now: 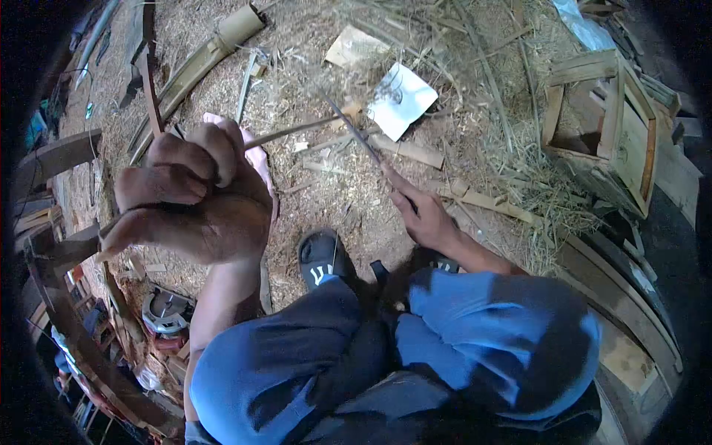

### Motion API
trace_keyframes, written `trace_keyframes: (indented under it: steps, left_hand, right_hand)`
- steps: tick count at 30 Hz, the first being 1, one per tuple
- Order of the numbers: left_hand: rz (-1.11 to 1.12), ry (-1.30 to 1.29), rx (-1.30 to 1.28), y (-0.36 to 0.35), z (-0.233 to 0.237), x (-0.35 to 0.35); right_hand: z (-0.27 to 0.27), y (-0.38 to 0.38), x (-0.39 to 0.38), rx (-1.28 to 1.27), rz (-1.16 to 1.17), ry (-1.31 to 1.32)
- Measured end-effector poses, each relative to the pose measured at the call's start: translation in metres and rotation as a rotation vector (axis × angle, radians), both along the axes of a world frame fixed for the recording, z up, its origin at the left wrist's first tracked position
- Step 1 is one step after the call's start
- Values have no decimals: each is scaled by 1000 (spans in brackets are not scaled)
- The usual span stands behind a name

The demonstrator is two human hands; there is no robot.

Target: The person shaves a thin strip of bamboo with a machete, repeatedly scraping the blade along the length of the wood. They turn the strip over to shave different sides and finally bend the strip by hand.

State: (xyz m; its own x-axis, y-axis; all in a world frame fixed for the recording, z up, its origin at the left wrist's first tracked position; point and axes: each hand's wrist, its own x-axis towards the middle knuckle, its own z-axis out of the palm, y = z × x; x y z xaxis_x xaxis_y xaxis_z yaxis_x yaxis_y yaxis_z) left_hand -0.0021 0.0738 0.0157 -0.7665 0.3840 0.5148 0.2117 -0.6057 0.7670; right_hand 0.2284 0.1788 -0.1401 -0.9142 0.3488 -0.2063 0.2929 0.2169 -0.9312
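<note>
Well, closest of all are the knees in blue trousers (493, 334), bent and spread, which seems to leave a working space between and in front of them. Over the left side is the left hand (194, 185), raised high, its fingers curled in tight and its thumb stretched to the side. It has hold of a thin stick (293, 132), which reaches out to the right, above the floor and ahead of the knees; the firm grip probably keeps that long free end steady.

Lower and farther off, the right hand (421, 211) is closed round a dark tool, probably a knife (363, 142), its index finger lying forward along it, likely for control. The knife points up and away from the body and crosses the stick to the eye; I cannot tell whether they touch.

Below, a dark shoe (319, 261) stands on the floor (308, 196) among shavings, which presumably lie where they dropped. Beyond the knife are a white sheet (402, 101) and, off to the left, a split bamboo pole (237, 35). To the right sits a wooden frame (582, 72), tilted among scraps, apparently set aside.
</note>
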Motion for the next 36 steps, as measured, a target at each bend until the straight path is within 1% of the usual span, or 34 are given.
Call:
trace_keyframes:
  steps: [2,3,4,5,6,8,9,10,12,13,14,15,17,19,20,21,22,24,25,26,27,29,31,32,33,34,35,36]
  left_hand:
    - [-119,3,51,2,2,1]
    - [-116,6,60,4,3,0]
    - [-61,10,33,4,3,1]
    - [-9,12,2,5,4,1]
    - [-19,14,1,7,5,3]
    - [-75,-34,91,10,4,7]
    - [-70,-46,76,6,4,7]
    - [-65,-44,40,3,5,6]
    - [-56,-24,32,7,5,0]
    - [-55,-32,103,9,4,-2]
    - [-59,-41,171,10,4,-4]
    - [-64,-39,171,9,4,-4]
    - [-50,-5,-29,2,6,-1]
    - [1,-13,-30,4,5,2]
    - [47,-18,-30,6,5,3]
    - [45,-16,-26,6,6,2]
    - [8,-24,-25,4,7,-1]
    - [-33,-38,-32,5,7,-2]
    - [-31,-47,58,9,5,-1]
    - [-31,-54,148,12,5,0]
    - [-29,-52,151,11,5,-3]
    - [65,-71,96,10,7,-9]
    - [6,-29,97,7,3,-8]
    - [-42,4,95,5,2,-7]
    - [-39,2,93,3,2,-7]
    - [-22,2,80,3,3,-6]
    - [-7,5,71,4,3,-7]
    - [-14,5,70,5,4,-4]
  right_hand:
    - [-5,-8,6,-47,8,-42]
    - [-4,-4,4,-68,13,-59]
    - [-3,2,0,-61,11,-56]
    - [-3,9,-3,-90,5,-143]
    - [-2,13,-5,-122,-3,-230]
    - [-1,9,-2,-84,18,-166]
    - [0,2,4,-57,44,-120]
    - [-4,-5,7,-68,48,-132]
    - [-9,-5,0,75,-63,16]
    - [-6,-1,0,80,-66,17]
    - [-3,2,0,2,-50,-27]
    - [-1,4,-2,-77,-31,-67]
    - [2,-5,5,-81,-32,-95]
    - [6,-2,6,-64,-16,-114]
    - [8,2,4,-80,-4,-155]
    - [9,4,3,-95,4,-196]
    - [6,3,5,-96,0,-193]
    - [1,-6,10,-1,-13,-25]
    - [3,-4,8,-1,-8,-27]
    - [6,-1,4,-15,10,-128]
    - [8,2,2,-26,26,-226]
    - [5,1,4,-13,26,-185]
    - [12,1,-1,-5,27,-141]
    - [9,2,1,-20,16,-211]
    - [16,5,0,-32,5,-282]
    - [28,12,-8,-109,91,-525]
    - [23,12,-5,-104,89,-524]
    - [13,8,1,-56,53,-307]
